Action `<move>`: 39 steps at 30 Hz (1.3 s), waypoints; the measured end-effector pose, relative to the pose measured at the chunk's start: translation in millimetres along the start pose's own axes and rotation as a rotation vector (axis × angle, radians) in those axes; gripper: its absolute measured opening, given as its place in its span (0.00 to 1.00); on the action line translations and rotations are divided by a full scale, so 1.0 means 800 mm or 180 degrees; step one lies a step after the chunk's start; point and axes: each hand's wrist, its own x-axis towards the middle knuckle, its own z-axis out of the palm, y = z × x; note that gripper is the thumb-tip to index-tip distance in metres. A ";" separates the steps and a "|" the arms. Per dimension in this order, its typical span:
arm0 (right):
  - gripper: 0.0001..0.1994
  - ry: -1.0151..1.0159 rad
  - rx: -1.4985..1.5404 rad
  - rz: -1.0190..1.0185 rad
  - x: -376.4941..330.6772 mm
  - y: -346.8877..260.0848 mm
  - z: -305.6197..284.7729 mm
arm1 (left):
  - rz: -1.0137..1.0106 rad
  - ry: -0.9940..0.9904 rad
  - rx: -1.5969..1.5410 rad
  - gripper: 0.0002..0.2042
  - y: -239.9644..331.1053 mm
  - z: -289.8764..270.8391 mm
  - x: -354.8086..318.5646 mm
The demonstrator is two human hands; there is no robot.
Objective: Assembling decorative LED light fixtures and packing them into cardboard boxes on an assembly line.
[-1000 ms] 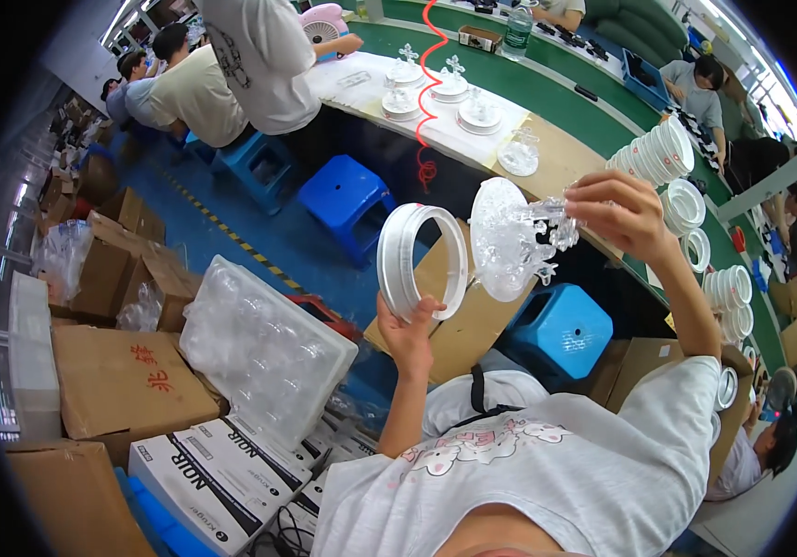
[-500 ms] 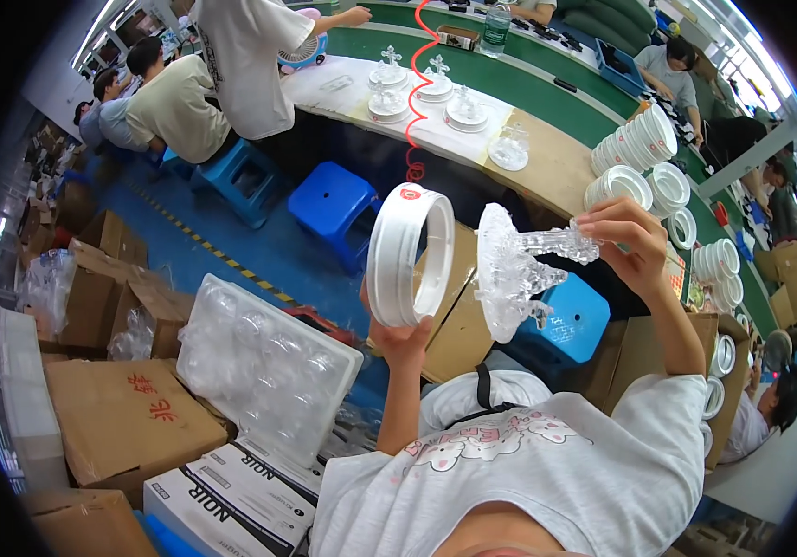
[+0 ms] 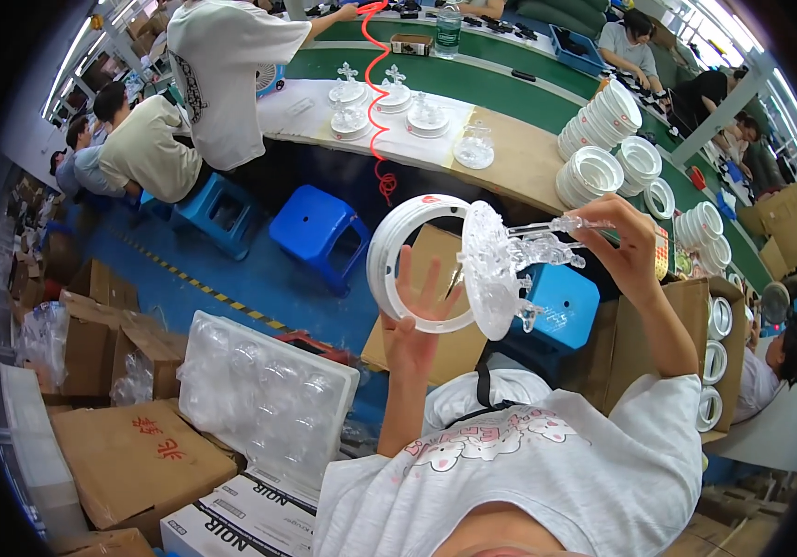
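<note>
My left hand (image 3: 410, 348) grips a white plastic ring (image 3: 382, 255) by its lower edge, with the thumb on the near rim. Its fingers show through the ring's opening. Pinched in my right hand (image 3: 626, 241) is the far end of a clear plastic ornament (image 3: 488, 269), a round disc with upright cast shapes. The disc is tipped on edge, its flat back turned towards the ring. It overlaps the ring's right side in view; whether the two touch I cannot tell.
Several clear ornaments on white bases (image 3: 428, 116) stand on the bench ahead, beside stacked white rings (image 3: 600, 121). A coiled red hose (image 3: 378, 111) hangs down. Blue stools (image 3: 320, 237), cartons (image 3: 134, 455) and a foam tray (image 3: 264, 399) surround me. A box of rings (image 3: 686, 362) is at right. Other people sit and stand nearby.
The ring has turned so its opening faces the ornament more, and my left fingers now show inside it. The disc has come closer and overlaps the ring's edge. The view has shifted slightly.
</note>
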 end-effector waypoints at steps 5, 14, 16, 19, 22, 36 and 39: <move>0.09 -0.0228 -0.0504 -0.0006 0.009 -0.022 -0.004 | -0.0223 0.0138 0.0106 0.35 -0.020 0.002 0.000; 0.09 -0.0607 -0.0989 -0.0484 0.022 -0.034 0.004 | -0.0477 0.0594 -0.0116 0.34 -0.038 -0.004 -0.016; 0.09 -0.0619 -0.1039 -0.0510 0.022 -0.037 0.006 | -0.0458 0.0579 -0.0113 0.32 -0.039 -0.005 -0.018; 0.09 -0.0616 -0.1127 -0.0553 0.022 -0.040 0.010 | -0.0393 0.0522 0.0067 0.32 -0.042 -0.012 -0.021; 0.09 -0.0598 -0.1184 -0.0575 0.023 -0.042 0.013 | -0.0403 0.0614 0.0102 0.32 -0.041 -0.007 -0.021; 0.08 -0.0903 -0.1406 -0.0754 0.037 -0.062 0.026 | -0.0653 0.0707 -0.0340 0.32 -0.041 -0.011 -0.027; 0.07 -0.0968 -0.1456 -0.0827 0.043 -0.060 0.031 | -0.0710 0.0735 -0.0494 0.32 -0.043 -0.017 -0.030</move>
